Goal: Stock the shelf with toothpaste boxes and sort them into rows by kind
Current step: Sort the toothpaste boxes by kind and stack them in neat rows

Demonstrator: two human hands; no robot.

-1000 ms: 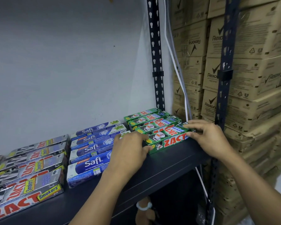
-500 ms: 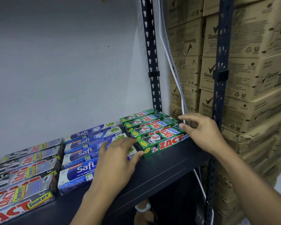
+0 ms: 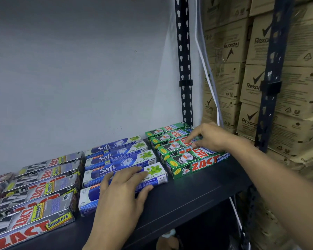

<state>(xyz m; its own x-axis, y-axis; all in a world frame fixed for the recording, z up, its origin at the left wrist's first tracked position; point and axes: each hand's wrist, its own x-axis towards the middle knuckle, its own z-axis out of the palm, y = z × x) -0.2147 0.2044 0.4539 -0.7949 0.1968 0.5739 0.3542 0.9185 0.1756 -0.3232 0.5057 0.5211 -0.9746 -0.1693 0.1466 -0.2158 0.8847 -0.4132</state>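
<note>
Three groups of toothpaste boxes lie on the dark shelf [image 3: 193, 193]. Silver Zact Smokers boxes [image 3: 36, 192] fill the left. Blue Safi boxes [image 3: 119, 156] lie in the middle. Green Zact Whitening boxes [image 3: 197, 162] lie at the right, by the rear post. My left hand [image 3: 123, 193] rests flat, fingers spread, on the two front Safi boxes, covering much of the nearest one. My right hand [image 3: 210, 137] reaches over the green row, its fingertips touching the tops of the middle green boxes.
A white wall backs the shelf. Two dark slotted uprights [image 3: 183, 69] frame its right end, with a white cable [image 3: 208, 78] running down beside them. Stacked Rexona cartons [image 3: 296, 87] fill the right side. A strip of bare shelf runs along the front edge.
My left hand slid left off the front green box onto the front Safi boxes. My right hand moved from the green row's right end onto the tops of the middle green boxes.
</note>
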